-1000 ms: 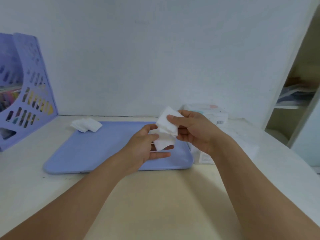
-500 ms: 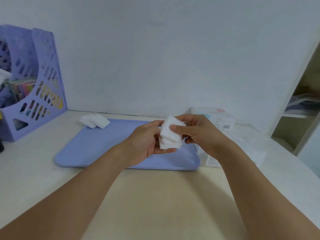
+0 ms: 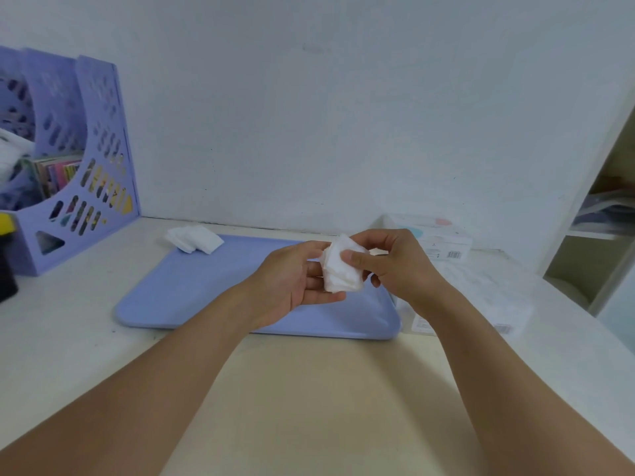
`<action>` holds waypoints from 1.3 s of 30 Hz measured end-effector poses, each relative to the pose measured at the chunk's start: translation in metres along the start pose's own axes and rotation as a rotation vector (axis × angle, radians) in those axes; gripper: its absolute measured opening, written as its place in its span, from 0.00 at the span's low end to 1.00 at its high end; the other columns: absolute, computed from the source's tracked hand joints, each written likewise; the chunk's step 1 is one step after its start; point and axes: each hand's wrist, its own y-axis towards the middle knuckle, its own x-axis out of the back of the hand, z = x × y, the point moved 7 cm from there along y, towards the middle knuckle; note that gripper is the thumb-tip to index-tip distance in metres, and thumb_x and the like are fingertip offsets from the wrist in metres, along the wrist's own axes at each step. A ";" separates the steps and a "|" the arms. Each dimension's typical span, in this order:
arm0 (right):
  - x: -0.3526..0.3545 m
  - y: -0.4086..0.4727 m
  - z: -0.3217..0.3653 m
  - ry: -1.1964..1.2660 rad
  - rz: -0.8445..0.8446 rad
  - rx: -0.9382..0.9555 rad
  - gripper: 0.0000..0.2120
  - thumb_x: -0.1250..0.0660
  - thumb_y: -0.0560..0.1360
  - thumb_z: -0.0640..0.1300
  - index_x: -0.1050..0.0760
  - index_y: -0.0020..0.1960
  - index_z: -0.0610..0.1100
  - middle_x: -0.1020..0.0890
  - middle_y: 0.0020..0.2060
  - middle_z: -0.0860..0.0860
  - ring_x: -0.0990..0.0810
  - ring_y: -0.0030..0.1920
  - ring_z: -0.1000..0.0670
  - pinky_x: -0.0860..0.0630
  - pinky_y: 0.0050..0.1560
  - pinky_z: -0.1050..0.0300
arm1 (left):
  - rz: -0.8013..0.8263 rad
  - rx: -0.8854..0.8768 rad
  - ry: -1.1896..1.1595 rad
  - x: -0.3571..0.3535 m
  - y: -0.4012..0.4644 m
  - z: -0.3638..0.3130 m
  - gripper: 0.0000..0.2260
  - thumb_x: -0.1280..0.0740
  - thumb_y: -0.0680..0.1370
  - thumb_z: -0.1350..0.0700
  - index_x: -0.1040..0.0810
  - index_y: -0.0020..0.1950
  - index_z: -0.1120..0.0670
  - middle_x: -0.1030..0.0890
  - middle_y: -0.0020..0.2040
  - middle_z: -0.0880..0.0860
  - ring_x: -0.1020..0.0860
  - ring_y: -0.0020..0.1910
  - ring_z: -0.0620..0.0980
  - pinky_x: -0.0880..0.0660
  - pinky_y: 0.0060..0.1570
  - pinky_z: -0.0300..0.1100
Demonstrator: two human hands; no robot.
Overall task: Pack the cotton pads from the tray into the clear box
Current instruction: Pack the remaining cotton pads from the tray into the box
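Both hands are holding a small stack of cotton pads [image 3: 342, 269] above the tray [image 3: 213, 286]: the left hand [image 3: 295, 280] is cradling it from below, apparently to keep edges aligned, while the right hand [image 3: 391, 266] is pinching it. More pads [image 3: 194, 238] are lying at the tray's far corner; the clear box [image 3: 481, 297] is waiting just beside the tray on the bench [image 3: 309, 389].

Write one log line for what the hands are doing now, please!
left hand: cradles pads | right hand: pinches pads | more pads: tray corner | box: right of tray
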 end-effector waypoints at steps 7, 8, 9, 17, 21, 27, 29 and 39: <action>0.002 0.001 0.005 -0.004 -0.039 0.050 0.02 0.24 0.75 0.39 0.15 0.46 0.45 0.13 0.41 0.50 0.17 0.30 0.52 0.23 0.29 0.61 | 0.013 -0.079 0.147 -0.002 0.003 0.002 0.22 0.32 0.78 0.70 0.26 0.69 0.55 0.16 0.55 0.61 0.15 0.55 0.56 0.18 0.50 0.44; 0.002 0.001 0.005 0.000 -0.035 0.050 0.02 0.25 0.75 0.39 0.15 0.47 0.44 0.13 0.41 0.50 0.16 0.30 0.51 0.22 0.30 0.61 | 0.014 -0.078 0.157 -0.002 0.003 0.003 0.22 0.32 0.77 0.71 0.26 0.69 0.55 0.16 0.56 0.62 0.15 0.55 0.56 0.18 0.50 0.44; 0.001 0.000 0.006 0.012 -0.032 0.047 0.02 0.25 0.75 0.39 0.15 0.47 0.44 0.13 0.41 0.50 0.16 0.31 0.50 0.22 0.30 0.60 | 0.014 -0.072 0.156 -0.001 0.002 0.003 0.23 0.33 0.78 0.71 0.27 0.70 0.55 0.16 0.56 0.62 0.15 0.55 0.55 0.18 0.51 0.44; 0.036 0.000 0.010 0.378 -0.078 -0.019 0.03 0.29 0.78 0.42 0.16 0.48 0.47 0.20 0.35 0.49 0.30 0.31 0.52 0.37 0.28 0.63 | -0.065 -0.020 0.033 0.010 0.007 0.007 0.23 0.37 0.79 0.74 0.29 0.70 0.57 0.18 0.59 0.64 0.15 0.53 0.58 0.17 0.50 0.45; 0.010 -0.006 0.020 0.137 0.137 0.043 0.02 0.27 0.77 0.40 0.16 0.48 0.43 0.21 0.33 0.49 0.29 0.29 0.53 0.37 0.27 0.63 | -0.026 -0.011 0.029 0.004 0.006 0.006 0.19 0.39 0.79 0.73 0.26 0.67 0.60 0.18 0.61 0.62 0.16 0.56 0.58 0.17 0.52 0.48; -0.007 -0.001 0.015 -0.164 0.011 0.081 0.09 0.21 0.71 0.37 0.17 0.49 0.44 0.17 0.35 0.43 0.23 0.28 0.52 0.28 0.24 0.58 | 0.013 0.023 0.014 0.000 0.003 0.007 0.16 0.44 0.80 0.67 0.22 0.64 0.63 0.17 0.59 0.63 0.17 0.59 0.60 0.18 0.53 0.51; -0.009 -0.001 0.012 -0.177 -0.001 0.075 0.12 0.21 0.70 0.36 0.18 0.51 0.44 0.19 0.35 0.44 0.23 0.28 0.53 0.27 0.25 0.58 | -0.011 0.029 -0.048 0.001 0.002 0.008 0.16 0.44 0.82 0.61 0.23 0.65 0.64 0.18 0.60 0.64 0.18 0.59 0.62 0.17 0.51 0.53; -0.047 -0.012 0.007 0.140 -0.084 -0.178 0.38 0.47 0.75 0.75 0.35 0.76 0.52 0.28 0.72 0.52 0.29 0.69 0.54 0.33 0.70 0.56 | -0.001 -0.048 0.133 -0.032 0.001 0.019 0.15 0.45 0.84 0.60 0.28 0.69 0.60 0.18 0.60 0.60 0.17 0.57 0.55 0.19 0.52 0.46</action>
